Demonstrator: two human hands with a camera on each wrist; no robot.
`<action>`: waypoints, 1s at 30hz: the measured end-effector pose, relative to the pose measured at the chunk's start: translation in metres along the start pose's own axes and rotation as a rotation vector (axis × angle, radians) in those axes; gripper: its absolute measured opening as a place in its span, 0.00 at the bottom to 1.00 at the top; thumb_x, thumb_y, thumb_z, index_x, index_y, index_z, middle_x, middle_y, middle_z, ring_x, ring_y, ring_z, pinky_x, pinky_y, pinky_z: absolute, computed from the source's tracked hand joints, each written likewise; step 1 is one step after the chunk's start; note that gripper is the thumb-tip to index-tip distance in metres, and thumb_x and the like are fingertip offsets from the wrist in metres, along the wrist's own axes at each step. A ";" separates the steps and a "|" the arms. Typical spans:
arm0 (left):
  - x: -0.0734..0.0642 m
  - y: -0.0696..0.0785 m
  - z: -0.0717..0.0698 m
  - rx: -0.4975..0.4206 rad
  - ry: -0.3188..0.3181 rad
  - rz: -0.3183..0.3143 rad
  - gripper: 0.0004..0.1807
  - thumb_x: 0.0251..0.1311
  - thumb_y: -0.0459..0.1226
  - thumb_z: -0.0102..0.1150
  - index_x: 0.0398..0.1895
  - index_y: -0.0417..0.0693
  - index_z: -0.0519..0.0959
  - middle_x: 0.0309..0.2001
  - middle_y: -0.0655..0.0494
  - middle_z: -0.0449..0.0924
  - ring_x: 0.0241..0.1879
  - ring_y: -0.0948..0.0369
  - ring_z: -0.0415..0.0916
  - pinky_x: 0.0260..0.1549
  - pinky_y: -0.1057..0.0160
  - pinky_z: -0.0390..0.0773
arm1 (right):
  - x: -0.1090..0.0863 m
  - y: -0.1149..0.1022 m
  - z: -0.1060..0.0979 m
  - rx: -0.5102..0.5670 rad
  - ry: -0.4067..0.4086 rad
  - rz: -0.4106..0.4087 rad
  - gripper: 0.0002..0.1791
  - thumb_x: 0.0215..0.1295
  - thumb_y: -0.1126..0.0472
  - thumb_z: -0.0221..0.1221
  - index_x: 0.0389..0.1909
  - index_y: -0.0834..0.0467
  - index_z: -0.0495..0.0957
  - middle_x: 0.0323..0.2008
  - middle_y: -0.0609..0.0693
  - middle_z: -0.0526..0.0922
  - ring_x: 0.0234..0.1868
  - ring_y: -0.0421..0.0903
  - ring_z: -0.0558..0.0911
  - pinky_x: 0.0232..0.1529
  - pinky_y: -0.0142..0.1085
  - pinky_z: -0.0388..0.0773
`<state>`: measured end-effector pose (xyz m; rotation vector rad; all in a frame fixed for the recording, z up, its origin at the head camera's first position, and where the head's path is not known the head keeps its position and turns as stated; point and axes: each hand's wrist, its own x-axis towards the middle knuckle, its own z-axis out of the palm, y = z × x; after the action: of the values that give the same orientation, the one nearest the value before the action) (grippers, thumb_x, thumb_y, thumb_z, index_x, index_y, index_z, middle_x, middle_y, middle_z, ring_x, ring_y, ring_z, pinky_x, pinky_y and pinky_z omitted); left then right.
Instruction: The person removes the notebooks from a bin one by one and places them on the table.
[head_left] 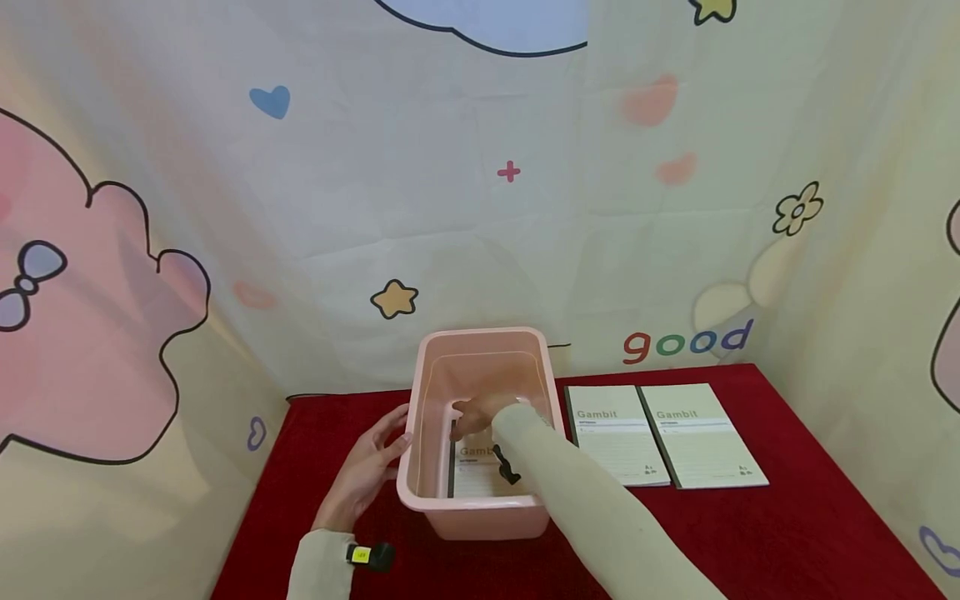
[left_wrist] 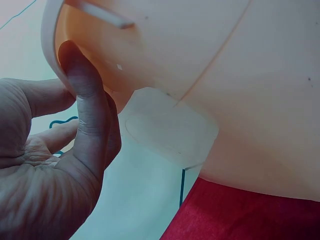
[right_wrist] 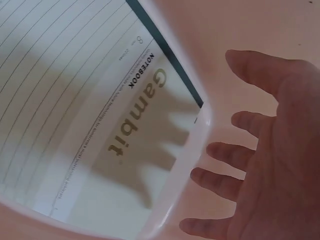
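A pink plastic basin [head_left: 487, 525] stands on the red cloth, with a Gambit notebook [head_left: 471, 480] lying flat on its floor. The notebook's dark spine runs along the left side in the head view. My left hand [head_left: 366, 468] grips the basin's left rim, thumb and fingers around the edge, as the left wrist view also shows. My right hand [head_left: 480, 414] reaches inside the basin above the notebook's top end. In the right wrist view that hand [right_wrist: 270, 160] has its fingers spread, holding nothing, and its shadow falls across the notebook cover. The right forearm hides part of the notebook.
Two more Gambit notebooks, a left one [head_left: 611, 442] and a right one [head_left: 701, 442], lie side by side right of the basin. A red cloth [head_left: 795, 533] covers the table. Behind it hangs a pale curtain [head_left: 450, 217] with cartoon prints.
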<state>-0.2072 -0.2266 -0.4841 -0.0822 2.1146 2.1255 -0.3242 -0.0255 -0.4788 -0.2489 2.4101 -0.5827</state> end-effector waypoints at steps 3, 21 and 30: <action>-0.001 0.000 0.000 -0.001 -0.004 -0.001 0.31 0.66 0.37 0.59 0.71 0.61 0.64 0.71 0.50 0.64 0.62 0.42 0.72 0.46 0.48 0.84 | 0.003 0.005 0.002 -0.032 -0.040 0.018 0.43 0.55 0.40 0.64 0.73 0.33 0.58 0.77 0.48 0.57 0.75 0.54 0.59 0.68 0.61 0.62; -0.001 0.000 0.000 -0.012 -0.003 0.003 0.31 0.66 0.37 0.59 0.72 0.61 0.64 0.71 0.50 0.64 0.62 0.39 0.70 0.46 0.47 0.84 | 0.009 0.010 0.002 -0.150 -0.062 -0.006 0.40 0.56 0.37 0.62 0.72 0.36 0.63 0.74 0.43 0.63 0.74 0.50 0.62 0.70 0.56 0.62; 0.000 0.000 0.000 -0.005 0.000 0.010 0.31 0.66 0.37 0.59 0.72 0.61 0.63 0.71 0.50 0.63 0.61 0.44 0.72 0.46 0.46 0.84 | 0.011 0.006 0.003 -0.221 0.033 -0.012 0.39 0.57 0.37 0.62 0.71 0.39 0.65 0.74 0.46 0.62 0.71 0.50 0.65 0.67 0.58 0.66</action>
<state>-0.2070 -0.2269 -0.4843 -0.0723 2.1142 2.1357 -0.3312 -0.0248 -0.4893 -0.3501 2.5069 -0.3275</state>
